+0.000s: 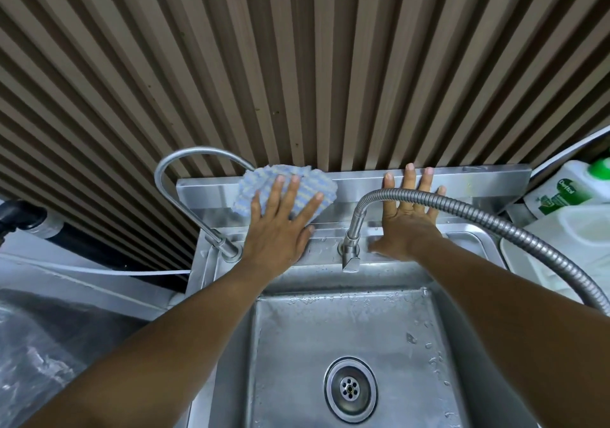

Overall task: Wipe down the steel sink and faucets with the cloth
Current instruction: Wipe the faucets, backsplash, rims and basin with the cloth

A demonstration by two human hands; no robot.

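A steel sink (290,355) with a round drain (350,389) fills the lower middle, its basin dotted with water drops. My left hand (280,219) lies flat with spread fingers on a blue and white cloth (310,182), pressing it against the steel backsplash (356,185). My right hand (409,211) rests open and flat on the backsplash to the right, holding nothing. A flexible steel faucet (353,226) rises between my hands, and its hose arcs over my right hand toward the right edge. A thin curved faucet (171,170) stands at the sink's back left corner.
A ribbed brown wall (297,64) stands behind the sink. White jugs, one with a green label (561,193), sit at the right. A steel counter with clear plastic sheeting (43,345) lies at the left, with a black fitting (19,216) above it.
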